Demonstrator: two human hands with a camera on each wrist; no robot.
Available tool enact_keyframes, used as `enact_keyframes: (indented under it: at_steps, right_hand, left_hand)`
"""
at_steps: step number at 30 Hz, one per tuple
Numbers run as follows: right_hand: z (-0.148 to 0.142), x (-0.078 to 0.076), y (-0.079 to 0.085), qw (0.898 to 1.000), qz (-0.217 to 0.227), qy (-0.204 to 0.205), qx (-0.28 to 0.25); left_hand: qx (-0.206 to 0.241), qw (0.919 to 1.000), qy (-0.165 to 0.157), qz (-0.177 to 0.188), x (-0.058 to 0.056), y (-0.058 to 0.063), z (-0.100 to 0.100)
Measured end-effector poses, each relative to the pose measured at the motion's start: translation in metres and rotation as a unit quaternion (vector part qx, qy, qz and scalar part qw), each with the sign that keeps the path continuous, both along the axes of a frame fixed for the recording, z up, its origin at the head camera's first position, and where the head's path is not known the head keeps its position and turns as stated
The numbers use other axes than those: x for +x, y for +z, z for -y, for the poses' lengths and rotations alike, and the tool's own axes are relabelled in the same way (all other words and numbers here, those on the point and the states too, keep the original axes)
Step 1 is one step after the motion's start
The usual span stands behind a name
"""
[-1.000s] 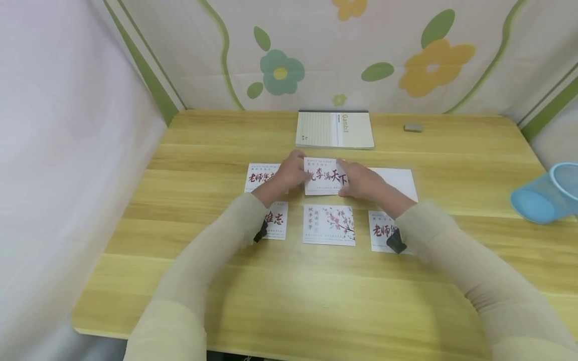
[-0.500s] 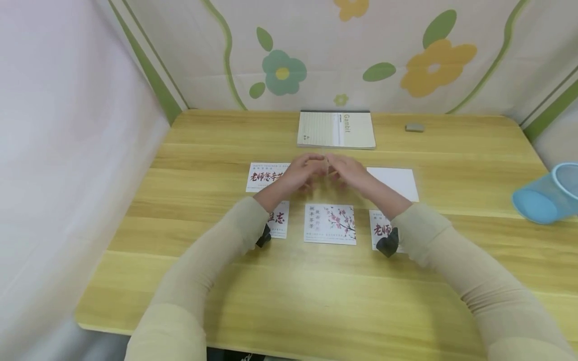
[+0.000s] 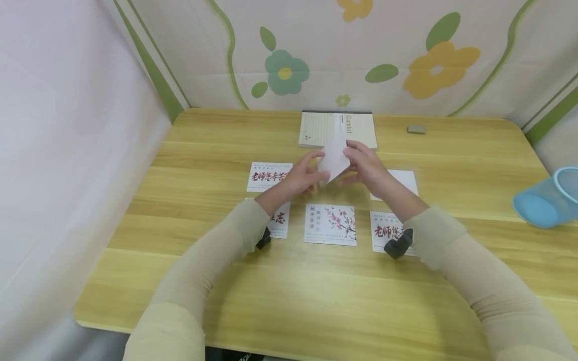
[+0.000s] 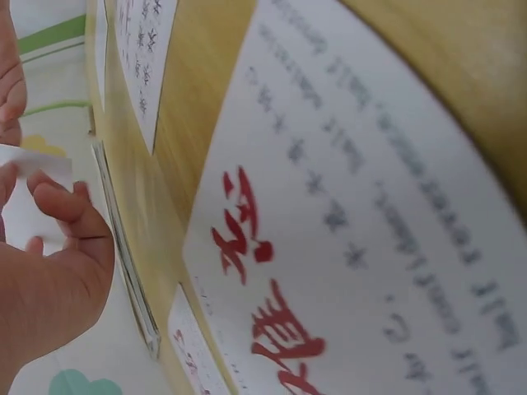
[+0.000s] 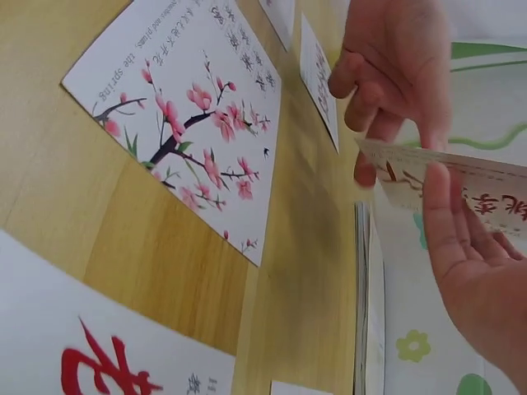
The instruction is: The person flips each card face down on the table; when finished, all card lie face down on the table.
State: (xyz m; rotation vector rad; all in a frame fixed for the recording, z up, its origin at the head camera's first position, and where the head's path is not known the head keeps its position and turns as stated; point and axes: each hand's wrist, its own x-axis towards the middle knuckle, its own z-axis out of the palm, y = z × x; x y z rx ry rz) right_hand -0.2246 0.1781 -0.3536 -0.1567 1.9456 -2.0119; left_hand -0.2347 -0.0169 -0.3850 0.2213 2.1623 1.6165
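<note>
My right hand [image 3: 370, 168] pinches a thin white paper card with red lettering [image 3: 334, 158] at its right edge, and my left hand [image 3: 299, 176] holds the opposite edge between thumb and fingers. The card stands tilted above the pale wooden table [image 3: 289, 296], blank face towards my head view. I'd judge it light, fairly stiff, slick and easily creased, best taken by its edges. Nearer me lies a white card printed with pink blossom [image 3: 330, 224]; beyond, a cream-covered paper notebook [image 3: 317, 128].

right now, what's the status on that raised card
Left grip and right grip on raised card. Card tilted, blank side showing in head view. Notebook behind; nothing visibly blocking.
</note>
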Motion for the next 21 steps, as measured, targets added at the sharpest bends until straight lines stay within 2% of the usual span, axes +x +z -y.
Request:
enact_keyframes:
  at_steps: [2,4,6,9,14,18,21]
  right_hand:
    - [-0.004,0.0,0.0,0.999,-0.02,-0.028,-0.004]
    - [-0.008,0.0,-0.002,0.998,-0.041,-0.049,0.017]
    - [-0.013,-0.001,-0.005,0.994,-0.059,-0.061,0.066]
    - [-0.019,-0.003,-0.012,0.983,-0.069,-0.053,0.159]
    - [-0.026,-0.005,-0.025,0.961,-0.081,-0.022,0.263]
    - [-0.027,-0.006,-0.03,0.936,-0.112,0.003,0.334]
    - [-0.026,-0.005,-0.032,0.923,-0.123,0.022,0.363]
  left_hand:
    - [-0.007,0.9998,0.017,-0.004,0.0,-0.001,0.004]
    - [-0.025,0.9988,0.04,-0.015,-0.001,-0.002,0.009]
    - [-0.039,0.9974,0.055,-0.026,-0.002,-0.002,0.013]
    - [-0.071,0.9946,0.06,-0.046,-0.004,-0.002,0.018]
    - [-0.145,0.9846,0.037,-0.09,-0.004,-0.004,0.019]
    - [-0.211,0.9712,0.008,-0.11,-0.002,-0.004,0.016]
    - [-0.256,0.9598,-0.012,-0.116,-0.002,-0.004,0.014]
